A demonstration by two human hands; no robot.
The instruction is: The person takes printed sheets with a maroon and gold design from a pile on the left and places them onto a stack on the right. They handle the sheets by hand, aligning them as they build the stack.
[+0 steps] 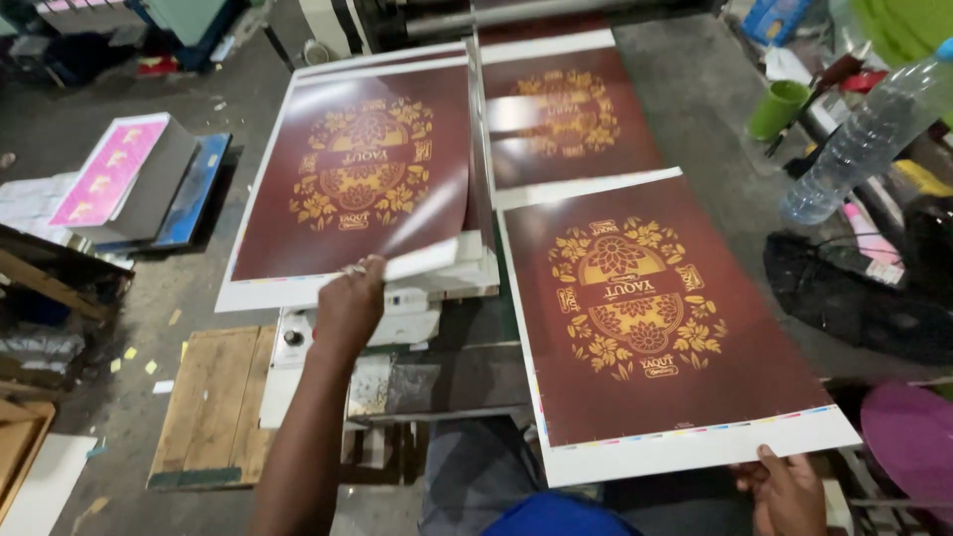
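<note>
My left hand [349, 303] grips the near edge of a large dark-red printed sheet with a gold floral emblem [362, 174], lifted off a thick stack of such sheets [452, 268]. My right hand [789, 491] holds the near right corner of another identical printed sheet [645, 328], its thumb on the white margin. A third printed sheet [566, 109] lies farther back on the machine.
A clear plastic bottle [859, 139], a green cup [777, 107] and a black bag [854, 293] sit at the right. At left stand a stack of pink-topped sheets [124, 179] and a wooden pallet [213, 407] on the floor. A purple round object [913, 437] is at lower right.
</note>
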